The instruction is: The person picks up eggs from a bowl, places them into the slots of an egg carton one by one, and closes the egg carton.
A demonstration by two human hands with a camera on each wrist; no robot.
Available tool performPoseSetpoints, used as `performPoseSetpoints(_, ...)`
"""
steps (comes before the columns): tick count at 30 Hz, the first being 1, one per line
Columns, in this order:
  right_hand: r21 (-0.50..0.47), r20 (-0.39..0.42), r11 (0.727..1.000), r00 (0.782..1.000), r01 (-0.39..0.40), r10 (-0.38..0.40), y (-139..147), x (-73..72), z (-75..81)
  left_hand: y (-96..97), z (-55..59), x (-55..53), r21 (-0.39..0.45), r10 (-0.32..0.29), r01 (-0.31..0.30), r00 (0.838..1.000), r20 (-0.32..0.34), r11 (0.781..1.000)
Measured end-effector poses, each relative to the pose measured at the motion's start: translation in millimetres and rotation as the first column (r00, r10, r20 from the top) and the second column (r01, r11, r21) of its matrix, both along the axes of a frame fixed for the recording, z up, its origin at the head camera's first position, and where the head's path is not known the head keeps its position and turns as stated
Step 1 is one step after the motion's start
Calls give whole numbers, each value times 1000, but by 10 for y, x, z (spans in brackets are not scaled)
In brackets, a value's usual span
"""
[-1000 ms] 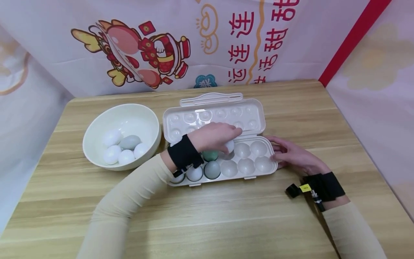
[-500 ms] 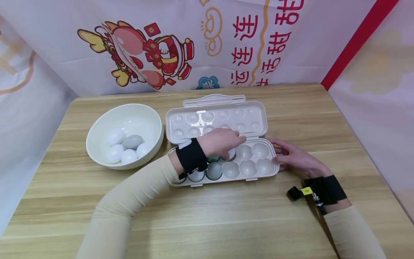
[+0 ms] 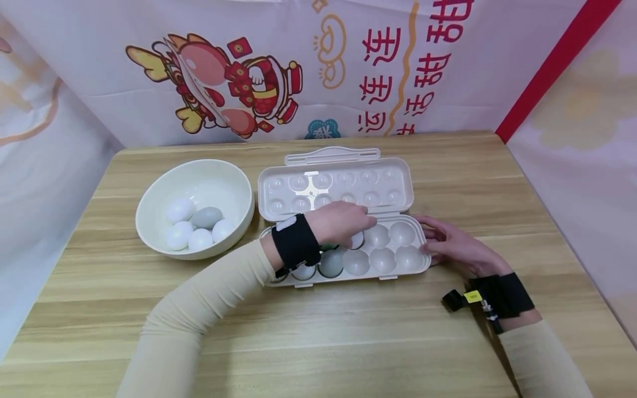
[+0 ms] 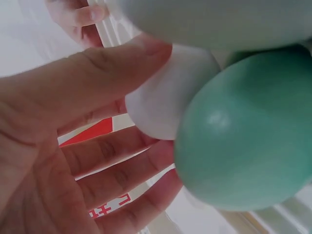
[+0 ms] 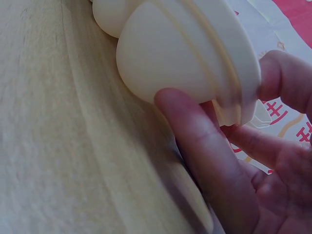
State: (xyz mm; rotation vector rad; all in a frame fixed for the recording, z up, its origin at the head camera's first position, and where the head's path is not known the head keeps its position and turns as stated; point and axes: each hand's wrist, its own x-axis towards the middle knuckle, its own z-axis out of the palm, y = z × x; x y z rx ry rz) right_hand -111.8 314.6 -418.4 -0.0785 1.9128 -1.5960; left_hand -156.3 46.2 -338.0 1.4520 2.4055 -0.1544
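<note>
My left hand (image 3: pixel 340 223) pinches a white egg (image 4: pixel 168 95) between thumb and fingers, low in a back-row cup of the plastic egg carton (image 3: pixel 383 258). Beside it in the left wrist view sits a green egg (image 4: pixel 248 136), mostly covered by the hand in the head view. A grey egg (image 3: pixel 330 263) and a white one (image 3: pixel 303 272) occupy front-row cups. At the carton's right end, my right hand (image 3: pixel 458 246) grips the edge. Its thumb (image 5: pixel 195 131) lies against an outer cup wall, with fingers at the rim.
Left of the carton stands a cream bowl (image 3: pixel 221 179) with several white eggs and a grey egg (image 3: pixel 206 217). The carton's lid (image 3: pixel 338 182) lies folded back behind the tray. A printed cloth (image 3: pixel 423 66) rises at the table's back edge.
The view has shifted slightly. My left hand has lowered the white egg a little into its cup and still touches it. My right hand keeps its place on the carton.
</note>
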Motion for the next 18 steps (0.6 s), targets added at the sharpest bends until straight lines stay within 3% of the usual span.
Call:
performPoseSetpoints(6,-1,-5,1000,1000,2,-2,-8,1,-16,-65,37,16,16,11,-12,999,31,1000)
performPoseSetpoints(18,0,-26,1000,1000,1,-1,3,19,-6,-331,260,9,73,34,-30,998,-46,997)
